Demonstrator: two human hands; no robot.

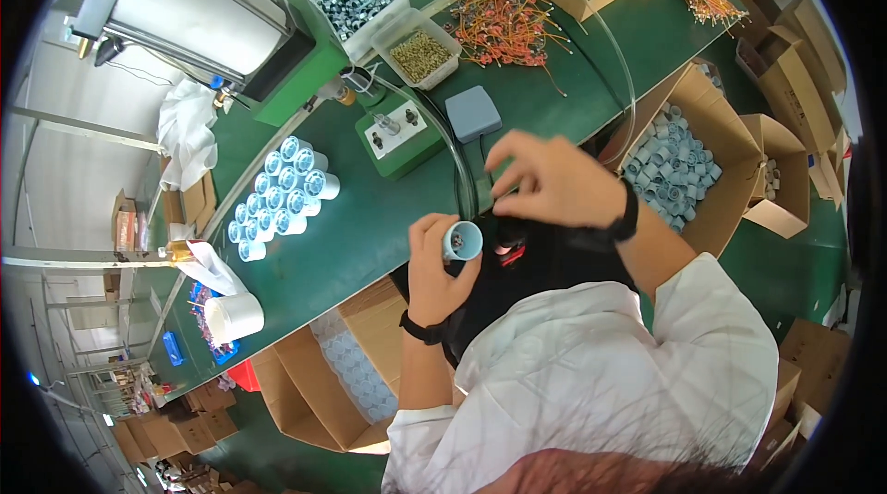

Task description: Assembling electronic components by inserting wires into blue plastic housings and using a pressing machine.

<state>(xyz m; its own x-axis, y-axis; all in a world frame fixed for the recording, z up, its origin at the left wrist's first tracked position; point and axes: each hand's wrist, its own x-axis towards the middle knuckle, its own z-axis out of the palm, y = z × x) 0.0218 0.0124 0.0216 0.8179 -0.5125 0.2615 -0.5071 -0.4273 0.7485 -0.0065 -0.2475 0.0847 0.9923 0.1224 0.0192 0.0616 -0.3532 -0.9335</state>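
My left hand (436,270) is wrapped round a light blue plastic cup-shaped part (464,242), its open mouth facing up. Something small and metallic shows inside the part, too small to make out. To the right and a little farther off is my right hand (554,182), slightly blurred, with its fingers curved and apart and nothing visible between them. It hovers near the table edge beside a grey-blue box-shaped piece (473,113). Left of my hands, several similar blue-and-white cup parts (282,194) stand in rows on the green table (360,240).
A green press (286,78) and its fixture block (399,138) stand ahead. Behind are tubs of metal nuts (355,2) and brass pieces (423,58), and orange wired parts (508,27). A carton of blue parts (673,166) sits right; a white tub (234,318) left.
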